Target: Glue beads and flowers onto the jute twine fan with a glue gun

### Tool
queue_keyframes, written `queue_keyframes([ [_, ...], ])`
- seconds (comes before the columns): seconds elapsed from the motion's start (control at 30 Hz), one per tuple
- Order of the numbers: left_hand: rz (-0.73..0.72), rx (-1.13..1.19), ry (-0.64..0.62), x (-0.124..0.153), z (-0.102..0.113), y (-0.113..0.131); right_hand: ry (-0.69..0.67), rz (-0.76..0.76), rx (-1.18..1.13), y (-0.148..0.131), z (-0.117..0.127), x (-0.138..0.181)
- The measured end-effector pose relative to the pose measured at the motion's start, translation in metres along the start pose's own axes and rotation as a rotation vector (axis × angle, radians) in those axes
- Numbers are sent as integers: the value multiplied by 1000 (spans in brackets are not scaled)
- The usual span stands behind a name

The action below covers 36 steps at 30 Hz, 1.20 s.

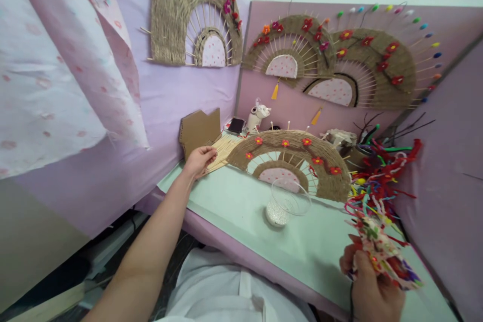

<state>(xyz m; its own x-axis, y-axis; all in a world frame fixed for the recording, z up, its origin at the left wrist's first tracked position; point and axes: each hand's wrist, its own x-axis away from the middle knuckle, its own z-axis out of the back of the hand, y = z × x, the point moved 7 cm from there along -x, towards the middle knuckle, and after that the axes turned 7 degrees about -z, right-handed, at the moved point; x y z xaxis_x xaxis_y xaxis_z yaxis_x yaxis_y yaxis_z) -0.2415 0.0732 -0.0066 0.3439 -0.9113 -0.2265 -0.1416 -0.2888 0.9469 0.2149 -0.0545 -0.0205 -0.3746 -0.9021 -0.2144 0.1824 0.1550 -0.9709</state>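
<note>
The tabletop (230, 201) jar (288, 210) separates left fingers (207, 150), pinched, hold unclear, from right fingers (349, 258) gripping a bundle (379, 242).

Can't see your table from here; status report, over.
Left hand at the wooden sticks, grip unclear. Right hand gripping a multicoloured bundle. Clear cup of white beads stands between hands.
</note>
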Motion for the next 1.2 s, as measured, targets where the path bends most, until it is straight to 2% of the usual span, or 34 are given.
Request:
queue_keyframes([
  [0.13,-15,-338,-44,-31,7,-12,112,-133,-15,23,25,-13],
  [0.23,17,-418,-111,-40,5,-25,147,-166,-14,34,36,-18],
  [0.37,41,-491,-220,-47,2,-31,157,-189,-74,39,36,-19],
  [0.7,39,-551,-363,-54,-7,-30,161,-223,-120,48,36,-22],
  [1.2,15,-569,-390,-59,-5,-37,151,-195,-115,41,32,-21],
])
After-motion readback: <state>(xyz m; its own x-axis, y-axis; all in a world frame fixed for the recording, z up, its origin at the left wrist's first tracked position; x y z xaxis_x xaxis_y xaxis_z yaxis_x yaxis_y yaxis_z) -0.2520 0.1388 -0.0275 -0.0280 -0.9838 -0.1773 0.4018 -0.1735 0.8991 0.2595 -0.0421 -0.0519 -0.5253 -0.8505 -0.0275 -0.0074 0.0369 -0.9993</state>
